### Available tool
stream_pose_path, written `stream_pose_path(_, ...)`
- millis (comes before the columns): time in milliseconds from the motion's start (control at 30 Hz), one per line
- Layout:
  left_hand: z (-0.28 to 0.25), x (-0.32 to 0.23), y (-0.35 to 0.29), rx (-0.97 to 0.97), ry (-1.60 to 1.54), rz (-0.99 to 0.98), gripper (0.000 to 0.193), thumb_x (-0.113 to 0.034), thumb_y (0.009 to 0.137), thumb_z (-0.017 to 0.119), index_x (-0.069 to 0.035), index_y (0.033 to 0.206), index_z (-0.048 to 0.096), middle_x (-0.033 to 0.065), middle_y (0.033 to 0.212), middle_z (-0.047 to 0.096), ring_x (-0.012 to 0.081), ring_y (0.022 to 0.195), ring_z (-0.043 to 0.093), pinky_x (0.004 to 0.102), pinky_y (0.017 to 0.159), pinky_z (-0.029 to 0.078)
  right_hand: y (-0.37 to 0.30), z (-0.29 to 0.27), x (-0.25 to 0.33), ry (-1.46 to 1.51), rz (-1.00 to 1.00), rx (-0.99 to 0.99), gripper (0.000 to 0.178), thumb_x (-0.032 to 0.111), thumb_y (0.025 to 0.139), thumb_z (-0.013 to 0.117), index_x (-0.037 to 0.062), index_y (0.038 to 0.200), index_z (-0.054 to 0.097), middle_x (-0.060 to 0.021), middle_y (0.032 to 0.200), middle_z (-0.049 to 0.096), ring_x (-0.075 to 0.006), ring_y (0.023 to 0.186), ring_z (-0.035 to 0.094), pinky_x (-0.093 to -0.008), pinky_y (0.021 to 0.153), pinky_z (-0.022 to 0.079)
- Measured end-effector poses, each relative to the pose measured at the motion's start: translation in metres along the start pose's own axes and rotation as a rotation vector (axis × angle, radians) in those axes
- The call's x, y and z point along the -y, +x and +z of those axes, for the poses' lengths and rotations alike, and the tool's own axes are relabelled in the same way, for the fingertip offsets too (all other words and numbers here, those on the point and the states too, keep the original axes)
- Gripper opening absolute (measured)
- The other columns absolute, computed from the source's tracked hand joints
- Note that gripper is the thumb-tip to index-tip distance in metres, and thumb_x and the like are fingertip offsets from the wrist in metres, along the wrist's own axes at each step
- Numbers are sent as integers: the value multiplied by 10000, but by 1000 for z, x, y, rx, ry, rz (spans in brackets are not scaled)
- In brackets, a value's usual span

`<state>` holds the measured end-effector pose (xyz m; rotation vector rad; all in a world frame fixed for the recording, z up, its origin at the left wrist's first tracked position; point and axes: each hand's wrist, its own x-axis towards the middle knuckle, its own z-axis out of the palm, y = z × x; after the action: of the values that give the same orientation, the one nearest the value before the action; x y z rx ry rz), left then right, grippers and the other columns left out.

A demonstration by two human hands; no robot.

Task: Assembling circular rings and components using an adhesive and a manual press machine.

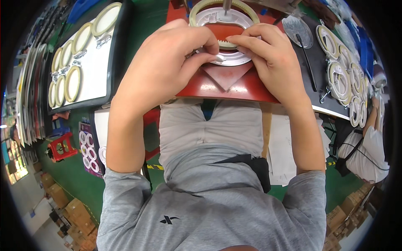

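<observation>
My left hand (167, 58) and my right hand (270, 56) meet at the near side of a cream ring with inner teeth (226, 44). Each has its thumb and fingers closed on the ring's near edge, the left from one side and the right from the other. Under it lies a silvery-white round metal part (234, 60), partly covered by my fingers. A metal rod (227, 6) comes down over the far part of the ring. Both rest above a red work surface (209, 88). My fingers hide the exact points of contact.
On the left, a dark-edged tray (98, 83) bears several cream rings with metal fittings. To the right, more rings (338, 79) lie on a dark board, near a clear round dish (297, 31) and a thin black stick (307, 62). A red stool (63, 146) stands lower left.
</observation>
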<state>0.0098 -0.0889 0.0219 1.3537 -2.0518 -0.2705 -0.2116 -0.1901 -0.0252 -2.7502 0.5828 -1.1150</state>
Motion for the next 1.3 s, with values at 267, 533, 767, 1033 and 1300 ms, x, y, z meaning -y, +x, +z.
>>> stream_pose_path(267,4,12,-3,52,24,7,142,-40,841,751,-36,970,691,64,809,618,191,725,585,298,646,479,0,10,9,-43,79,-76,186,57,825,720,113,998,758,-32,943,670,-257,931,639,-376,786,519)
stream_pose_path(533,-1,25,0,115,-73,-65,119,-49,819,766,-29,916,700,68,834,648,216,737,614,315,684,503,4,6,11,24,98,-23,197,39,829,718,92,1016,753,-57,958,670,-277,946,634,-380,806,525)
stream_pose_path(767,6,11,-18,-77,270,121,178,-46,772,776,-59,946,744,69,1030,679,277,941,638,375,798,523,6,-1,7,22,62,44,189,42,839,717,69,1024,743,-72,961,667,-279,941,629,-377,814,518)
stream_pose_path(1033,19,2,-37,-179,217,44,260,-55,801,759,-32,1057,723,99,1101,690,304,997,673,384,865,548,12,-6,7,-7,9,96,227,32,812,727,71,1034,749,-65,945,662,-276,923,624,-372,802,510)
stream_pose_path(1300,31,7,-41,-207,168,7,237,-52,824,747,-25,1056,711,114,1134,669,310,1022,651,382,866,540,11,-4,17,-54,-12,88,261,9,771,739,70,1024,758,-57,896,642,-258,860,615,-366,750,488)
